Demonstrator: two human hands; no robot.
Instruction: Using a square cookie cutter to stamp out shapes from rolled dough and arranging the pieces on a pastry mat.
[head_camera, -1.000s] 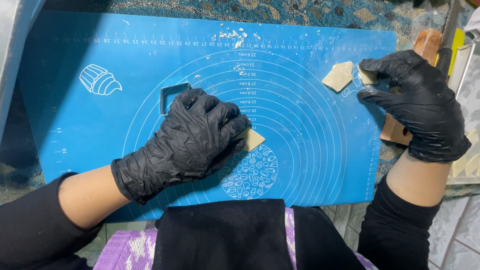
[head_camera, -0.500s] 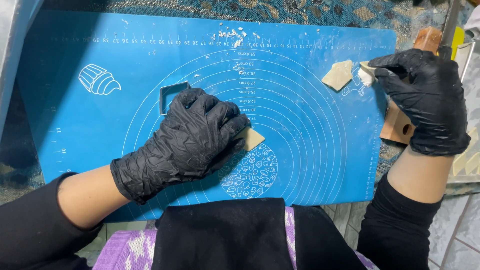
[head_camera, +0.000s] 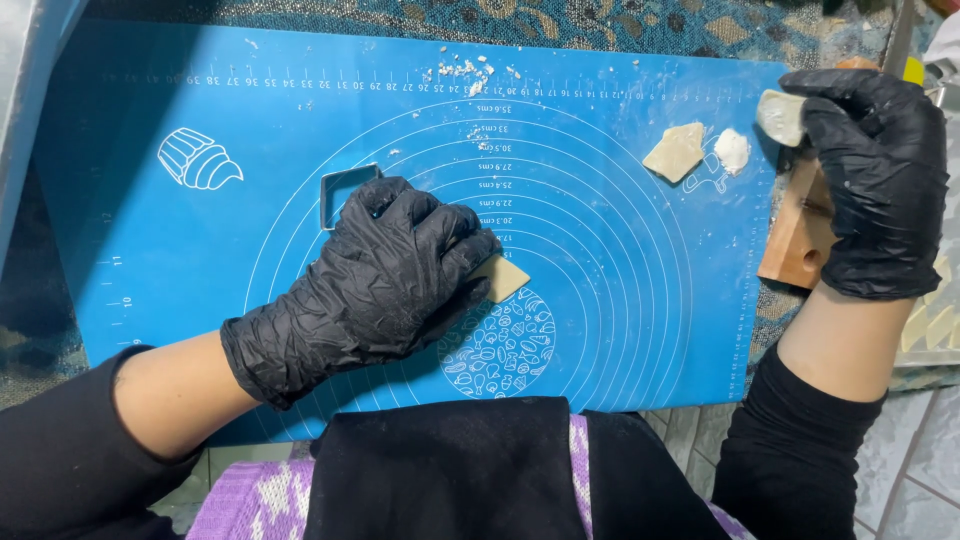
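a: my left hand (head_camera: 385, 270) lies palm down on the blue mat (head_camera: 150, 260), fingers curled and pressing a tan dough piece (head_camera: 503, 277); only its corner shows past the fingertips (head_camera: 470, 245), pointing right. its long axis i cannot tell, since the glove hides the rest.

b: and the right?

a: my right hand (head_camera: 875, 180) pinches a pale dough scrap (head_camera: 782, 116) between thumb and fingers at the mat's far right edge. the metal cutter (head_camera: 345, 187) sits just behind my left knuckles.
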